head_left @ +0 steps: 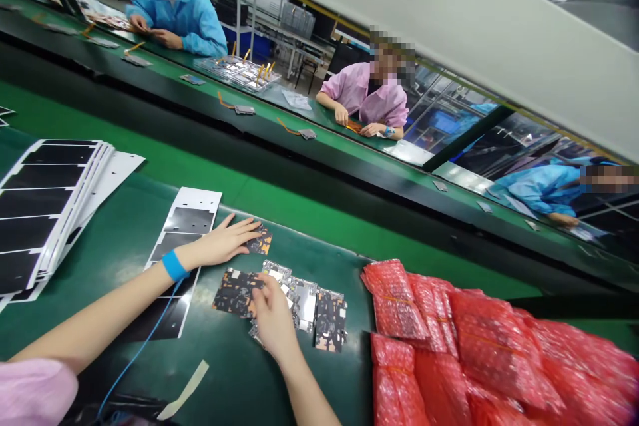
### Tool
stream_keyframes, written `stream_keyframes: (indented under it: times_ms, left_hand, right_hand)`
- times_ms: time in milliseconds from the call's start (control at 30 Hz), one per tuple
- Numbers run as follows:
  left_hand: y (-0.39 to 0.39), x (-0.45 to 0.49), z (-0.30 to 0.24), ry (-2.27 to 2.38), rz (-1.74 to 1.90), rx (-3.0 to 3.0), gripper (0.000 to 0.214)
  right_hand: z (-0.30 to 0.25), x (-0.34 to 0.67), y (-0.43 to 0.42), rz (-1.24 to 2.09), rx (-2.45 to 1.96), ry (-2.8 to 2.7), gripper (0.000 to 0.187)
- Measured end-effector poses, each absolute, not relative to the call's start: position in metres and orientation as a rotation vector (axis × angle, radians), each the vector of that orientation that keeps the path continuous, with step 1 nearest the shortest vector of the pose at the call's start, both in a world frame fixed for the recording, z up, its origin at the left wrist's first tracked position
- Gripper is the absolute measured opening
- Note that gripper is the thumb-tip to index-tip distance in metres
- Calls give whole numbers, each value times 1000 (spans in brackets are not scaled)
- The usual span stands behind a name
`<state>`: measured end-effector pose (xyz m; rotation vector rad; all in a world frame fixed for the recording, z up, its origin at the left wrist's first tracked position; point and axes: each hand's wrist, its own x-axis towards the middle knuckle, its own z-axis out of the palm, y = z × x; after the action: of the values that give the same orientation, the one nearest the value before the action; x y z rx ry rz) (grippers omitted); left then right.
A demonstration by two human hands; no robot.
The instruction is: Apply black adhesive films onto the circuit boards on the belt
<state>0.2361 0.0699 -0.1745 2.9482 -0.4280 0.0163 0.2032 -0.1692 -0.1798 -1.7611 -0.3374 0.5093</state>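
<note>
My left hand [223, 241], with a blue wrist strap [174, 266], lies flat with its fingers stretched out. Its fingertips rest on a circuit board [261, 242] with black film and copper-coloured patches, partly hidden under them. Between thumb and fingers, my right hand [274, 319] pinches the right edge of a black-filmed circuit board [232, 293]. Bare circuit boards [304, 303] with silver shields lie just behind and beside that hand, partly covered by it. To their right is another black-filmed board [330, 321].
A sheet of black film stickers [187, 221] lies under my left forearm; a stack of such sheets [42, 206] is at left. Red bubble-wrap packs [494, 339] fill the right. Beyond runs a conveyor [269, 126] carrying boards, with several co-workers behind it. A tape strip [186, 391] lies in front.
</note>
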Motion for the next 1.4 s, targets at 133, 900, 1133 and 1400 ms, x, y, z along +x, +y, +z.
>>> stream_keyframes:
  times_ms: [133, 900, 1133, 1400]
  left_hand:
    - [61, 213, -159, -377, 122, 2969, 61]
    - [3, 136, -185, -529, 345, 3008, 87]
    - [-57, 121, -175, -636, 334, 2990, 64]
    - [-96, 116, -194, -443, 318, 2937, 69]
  right_hand:
    - [-163, 219, -160, 382, -2050, -496, 42]
    - [-132, 295, -192, -20, -2462, -498, 39]
    - [-142, 293, -184, 203, -2532, -996, 36]
    - [-155, 293, -200, 309, -2632, -1080, 64]
